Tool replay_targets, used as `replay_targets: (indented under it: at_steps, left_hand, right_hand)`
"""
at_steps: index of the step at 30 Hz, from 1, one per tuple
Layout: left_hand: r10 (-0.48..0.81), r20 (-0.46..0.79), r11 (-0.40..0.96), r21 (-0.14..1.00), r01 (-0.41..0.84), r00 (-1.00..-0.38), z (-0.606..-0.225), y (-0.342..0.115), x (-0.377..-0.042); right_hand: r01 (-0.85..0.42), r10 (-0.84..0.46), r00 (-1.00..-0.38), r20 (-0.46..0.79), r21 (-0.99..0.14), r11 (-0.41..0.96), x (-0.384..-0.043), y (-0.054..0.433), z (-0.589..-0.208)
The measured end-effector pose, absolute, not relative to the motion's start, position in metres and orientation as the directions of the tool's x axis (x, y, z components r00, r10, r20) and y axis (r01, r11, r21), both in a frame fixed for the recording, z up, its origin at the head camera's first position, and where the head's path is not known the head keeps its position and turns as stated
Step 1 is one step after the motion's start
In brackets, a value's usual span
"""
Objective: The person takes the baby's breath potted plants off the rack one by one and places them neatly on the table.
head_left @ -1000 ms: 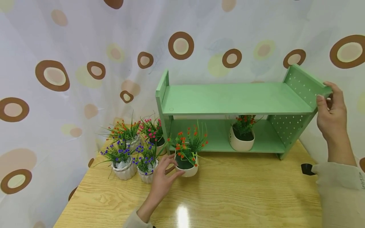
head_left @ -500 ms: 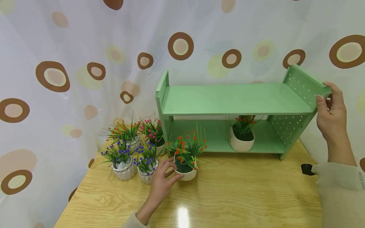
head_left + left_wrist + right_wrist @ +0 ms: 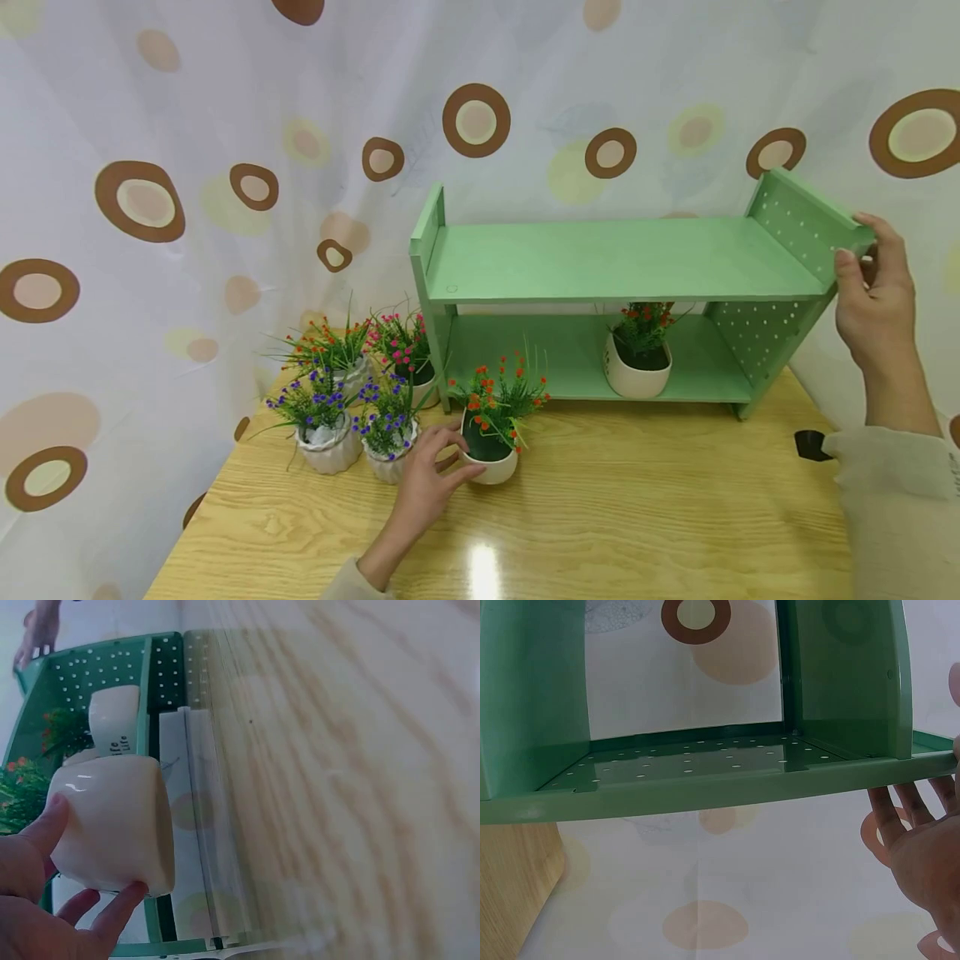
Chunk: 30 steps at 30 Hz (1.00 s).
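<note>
My left hand holds a white flowerpot with red-orange artificial flowers, thumb and fingertips on its side. In the left wrist view this pot appears raised off the tabletop. It is in front of the left end of a green two-tier shelf. My right hand grips the top front corner of the shelf's perforated right side panel; in the right wrist view its fingers are at the panel's edge. Inside the lower tier, right of the middle, stands a similar white pot with red flowers, partly hidden by the upper board.
Left of the shelf, several potted flowers crowd together: two blue-purple ones, an orange one and a pink one. A small black object lies near my right sleeve. A patterned curtain hangs behind the wooden table.
The held pot has moved slightly down in the head view, toward me and away from the shelf, with my left hand. My right hand has stayed on the shelf panel.
</note>
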<state>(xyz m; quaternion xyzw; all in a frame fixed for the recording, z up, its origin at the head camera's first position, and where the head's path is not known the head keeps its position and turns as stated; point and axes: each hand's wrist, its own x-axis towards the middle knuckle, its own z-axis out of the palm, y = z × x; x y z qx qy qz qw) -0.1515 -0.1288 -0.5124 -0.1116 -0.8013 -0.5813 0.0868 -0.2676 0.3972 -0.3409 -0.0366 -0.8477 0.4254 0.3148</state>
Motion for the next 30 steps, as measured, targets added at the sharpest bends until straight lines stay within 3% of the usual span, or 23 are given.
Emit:
replay_targets:
  at_steps: [30]
  left_hand:
    - [0.191,0.17,0.345,0.91,0.228,-0.967,-0.515,-0.143,-0.157]
  right_hand:
    - [-0.204,0.339,-0.797,0.5,-0.751,0.628,-0.268,0.394,-0.34]
